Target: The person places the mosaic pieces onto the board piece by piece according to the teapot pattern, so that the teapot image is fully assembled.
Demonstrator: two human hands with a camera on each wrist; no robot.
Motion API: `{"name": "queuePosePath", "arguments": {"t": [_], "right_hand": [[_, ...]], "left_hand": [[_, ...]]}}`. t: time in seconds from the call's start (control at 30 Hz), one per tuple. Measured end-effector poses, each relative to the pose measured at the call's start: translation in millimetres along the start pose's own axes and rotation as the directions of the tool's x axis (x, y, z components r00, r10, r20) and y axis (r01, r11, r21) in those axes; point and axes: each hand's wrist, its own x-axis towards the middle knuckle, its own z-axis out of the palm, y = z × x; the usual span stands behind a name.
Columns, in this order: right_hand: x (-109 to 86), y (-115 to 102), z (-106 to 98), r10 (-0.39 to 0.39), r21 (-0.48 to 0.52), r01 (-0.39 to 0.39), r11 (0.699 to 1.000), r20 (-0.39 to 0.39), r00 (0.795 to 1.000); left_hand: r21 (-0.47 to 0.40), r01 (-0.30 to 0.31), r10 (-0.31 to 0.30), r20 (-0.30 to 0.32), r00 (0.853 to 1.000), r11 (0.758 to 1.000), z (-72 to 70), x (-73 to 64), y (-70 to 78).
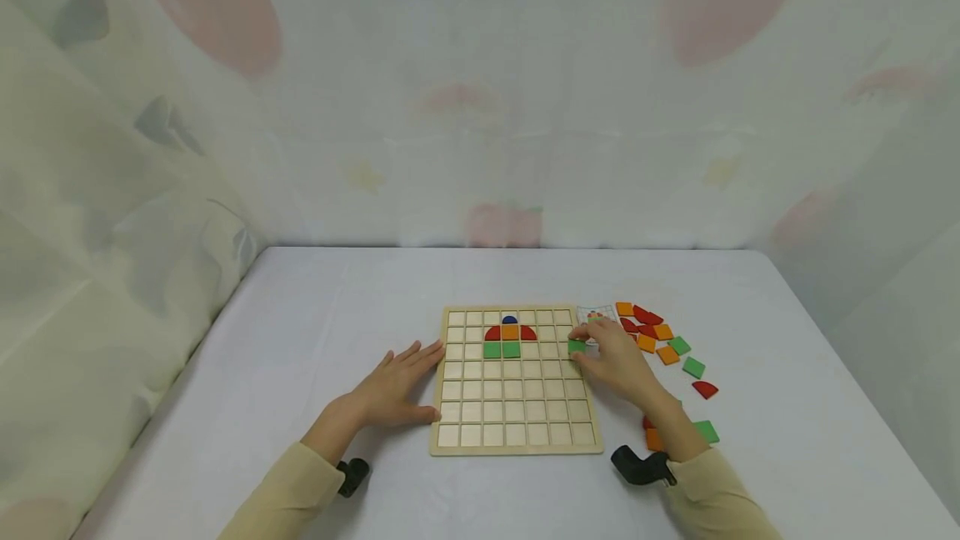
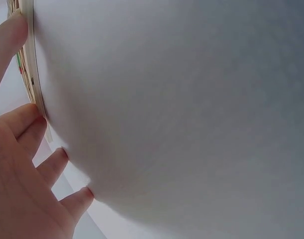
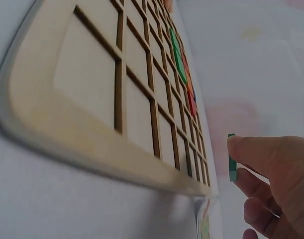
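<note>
A wooden grid board [image 1: 513, 390] lies on the table. In its upper cells sit a blue half-round tile [image 1: 510, 320], an orange square tile [image 1: 510, 332] with a red quarter-round tile on each side, and two green square tiles [image 1: 502, 350] side by side below. My left hand [image 1: 395, 386] rests against the board's left edge, fingers spread and straight. Between thumb and fingertips my right hand [image 1: 617, 361] pinches a green square tile [image 3: 232, 158] above the board's right edge. In the right wrist view this tile is held edge-on, apart from the board.
Right of the board lie scattered orange [image 1: 667, 355], red [image 1: 705, 389] and green [image 1: 693, 367] tiles, some partly behind my right forearm. A printed pattern card [image 1: 588, 312] lies by the board's upper right corner, partly covered by my right hand. Curtains [image 1: 480, 107] enclose the table.
</note>
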Motion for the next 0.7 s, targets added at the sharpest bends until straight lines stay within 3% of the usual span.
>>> {"name": "queuePosePath", "arguments": {"t": [0.4, 0.7], "right_hand": [[19.3, -23.0, 20.2, -0.053, 0.003, 0.053, 0.999, 0.042, 0.998], [26.4, -29.5, 34.5, -0.034, 0.01, 0.033, 0.999, 0.106, 0.994]], "left_hand": [[-0.005, -0.021, 0.021, -0.009, 1.0, 1.0, -0.2, -0.4, -0.5], [0.008, -0.014, 0.014, -0.012, 1.0, 1.0, 1.6, -0.5, -3.2]]}}
